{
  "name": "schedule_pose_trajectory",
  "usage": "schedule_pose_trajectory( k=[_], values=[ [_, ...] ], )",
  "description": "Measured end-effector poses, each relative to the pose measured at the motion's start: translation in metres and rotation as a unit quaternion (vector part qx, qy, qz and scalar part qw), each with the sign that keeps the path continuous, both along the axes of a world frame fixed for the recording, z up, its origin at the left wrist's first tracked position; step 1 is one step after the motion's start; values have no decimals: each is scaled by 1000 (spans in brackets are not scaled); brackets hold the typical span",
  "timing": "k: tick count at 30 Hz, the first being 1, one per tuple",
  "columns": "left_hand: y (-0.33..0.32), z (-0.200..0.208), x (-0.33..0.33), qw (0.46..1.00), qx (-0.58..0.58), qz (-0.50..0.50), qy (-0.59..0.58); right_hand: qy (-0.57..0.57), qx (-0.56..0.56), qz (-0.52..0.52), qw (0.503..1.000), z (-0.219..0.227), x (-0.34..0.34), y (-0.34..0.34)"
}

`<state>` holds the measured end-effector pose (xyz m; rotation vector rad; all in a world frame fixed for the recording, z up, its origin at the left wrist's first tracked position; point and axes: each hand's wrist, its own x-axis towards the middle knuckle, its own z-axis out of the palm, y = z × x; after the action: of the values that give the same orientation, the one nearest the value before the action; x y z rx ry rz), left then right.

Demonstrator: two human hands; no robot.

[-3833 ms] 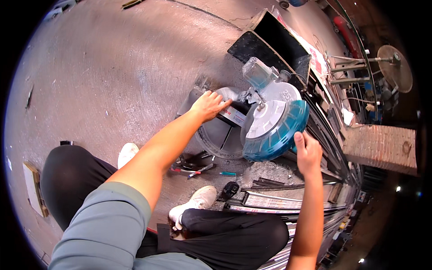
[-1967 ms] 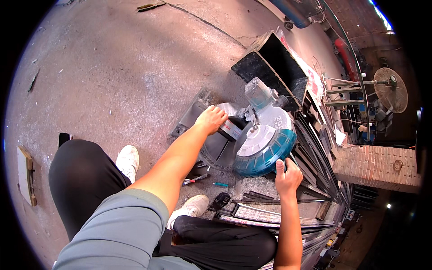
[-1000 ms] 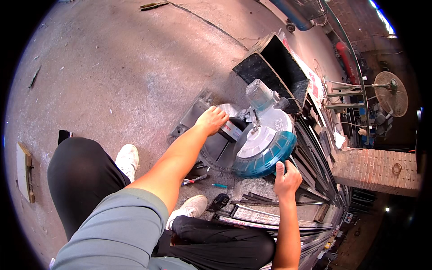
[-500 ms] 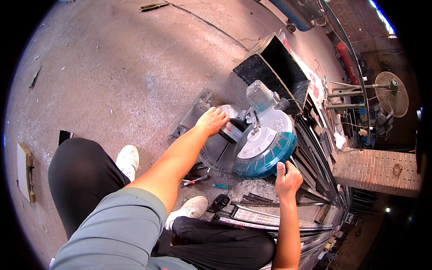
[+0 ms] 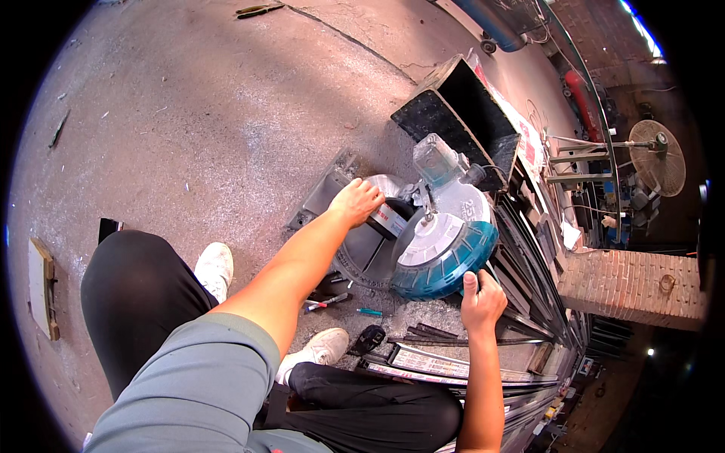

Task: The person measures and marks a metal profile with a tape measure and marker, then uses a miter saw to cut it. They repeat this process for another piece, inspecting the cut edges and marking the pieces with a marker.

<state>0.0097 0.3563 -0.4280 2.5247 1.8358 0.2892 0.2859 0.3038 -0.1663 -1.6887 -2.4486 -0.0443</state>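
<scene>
A teal and white mitre saw (image 5: 442, 241) stands on the concrete floor in front of me, its head lowered. My left hand (image 5: 355, 202) presses down on a silvery metal piece (image 5: 389, 215) lying on the saw's base, just left of the blade guard. My right hand (image 5: 480, 300) is closed around the saw's handle at the lower right of the teal guard, thumb pointing up. I am crouching, with my knees and white shoes below the saw.
Long metal profiles (image 5: 453, 362) lie on the floor to the right and below the saw. A black open box (image 5: 461, 121) stands behind it. Pens (image 5: 326, 303) and small items lie near my white shoe (image 5: 317, 351). A brick pillar (image 5: 627, 283) and a fan (image 5: 655, 158) are at right.
The saw head has come down a little since the oldest frame, and my right hand followed it. Over the last second nothing visibly moves.
</scene>
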Motion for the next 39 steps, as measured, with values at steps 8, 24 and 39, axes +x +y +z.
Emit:
schedule_pose_trajectory(
  k=[8, 24, 39],
  values=[
    [0, 0, -1, 1000, -5, -2, -3, 3, 4, 2, 1000, 0, -2, -2],
    [0, 1, -1, 1000, -9, -2, -7, 3, 11, 1, 1000, 0, -3, -1],
    [2, -3, -1, 1000, 10, -1, -4, -4, -1, -1, 1000, -1, -1, 0]
  ],
)
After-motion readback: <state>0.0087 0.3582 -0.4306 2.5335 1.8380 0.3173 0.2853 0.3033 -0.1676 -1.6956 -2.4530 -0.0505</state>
